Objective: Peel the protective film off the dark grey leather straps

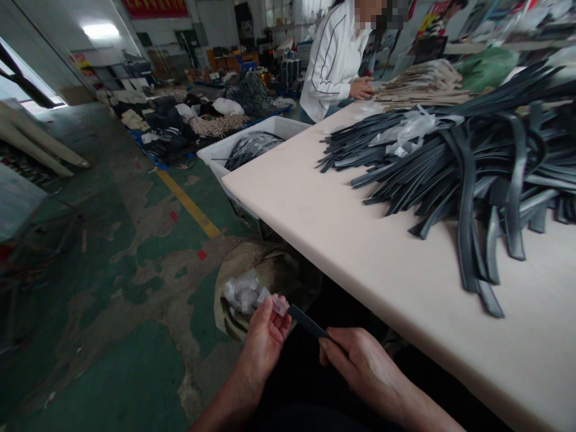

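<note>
My right hand is closed around a dark strap, whose free end points up and left toward my other hand. In my left hand, the thumb and curled fingers hold a small piece of clear plastic close to the strap's end. Just beyond that hand, an open sack on the floor holds crumpled clear plastic. Many dark straps lie piled on the pale table to the right, with a crumpled plastic wrap on top of them.
A white bin with dark straps inside stands against the table's far left edge. Across the table a person in a white jacket has their hands near light-coloured strips. Piled goods lie on the floor farther back.
</note>
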Demonstrator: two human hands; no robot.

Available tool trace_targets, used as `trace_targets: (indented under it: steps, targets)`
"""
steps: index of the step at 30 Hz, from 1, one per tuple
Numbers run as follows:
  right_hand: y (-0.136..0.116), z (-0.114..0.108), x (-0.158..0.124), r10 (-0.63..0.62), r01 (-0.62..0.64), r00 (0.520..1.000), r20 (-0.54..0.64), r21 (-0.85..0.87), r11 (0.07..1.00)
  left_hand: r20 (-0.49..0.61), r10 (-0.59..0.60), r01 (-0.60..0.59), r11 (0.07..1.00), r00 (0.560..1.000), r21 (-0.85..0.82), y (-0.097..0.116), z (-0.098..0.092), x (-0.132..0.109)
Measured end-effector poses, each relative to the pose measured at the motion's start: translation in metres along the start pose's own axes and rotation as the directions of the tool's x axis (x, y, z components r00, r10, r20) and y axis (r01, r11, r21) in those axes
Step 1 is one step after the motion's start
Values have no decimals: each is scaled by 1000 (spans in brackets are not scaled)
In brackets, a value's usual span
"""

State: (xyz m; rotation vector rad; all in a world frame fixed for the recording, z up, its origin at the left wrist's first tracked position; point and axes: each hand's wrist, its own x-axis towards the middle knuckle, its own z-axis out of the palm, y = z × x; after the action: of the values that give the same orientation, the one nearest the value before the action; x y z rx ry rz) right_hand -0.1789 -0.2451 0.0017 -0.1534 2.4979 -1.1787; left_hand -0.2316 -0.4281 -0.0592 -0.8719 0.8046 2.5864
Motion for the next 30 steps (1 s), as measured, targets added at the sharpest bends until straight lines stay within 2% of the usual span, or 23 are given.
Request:
trace_targets:
  steps: [10,15,17,20,22,24,27,30]
  targets:
    - [1,7,11,23,-23,998,53,-5,1000,-9,20,-20,1000,1000,23,-8,0,-3]
    - [-9,6,25,80,-85,991,109,47,995,46,-66,63,996,997,66,-26,-3,-13]
    - [-12,-2,24,39,-46,994,104,67,997,60,-90,86,994,994,73,-25,-1,-13]
    - [-11,-22,6,-43,41,999,28,51,998,-40,-43,44,999,998,22,-11,7,-9]
    - [-7,-35,-8,-36,37,999,-25,22,999,-103,-18,18,1000,995,-6,0,14,-8]
    - [-6,-42,-14,-21,20,997,-72,-14,1000,-106,-35,35,999,994,-9,4,22,-13]
    - [-13,-42,-5,-49,41,993,-109,-76,996,48,-156,156,988,987,10,-6,35,-29]
    - [-21,-45,1,-74,67,991,-111,-58,996,242,-233,230,972,942,44,-16,50,-44]
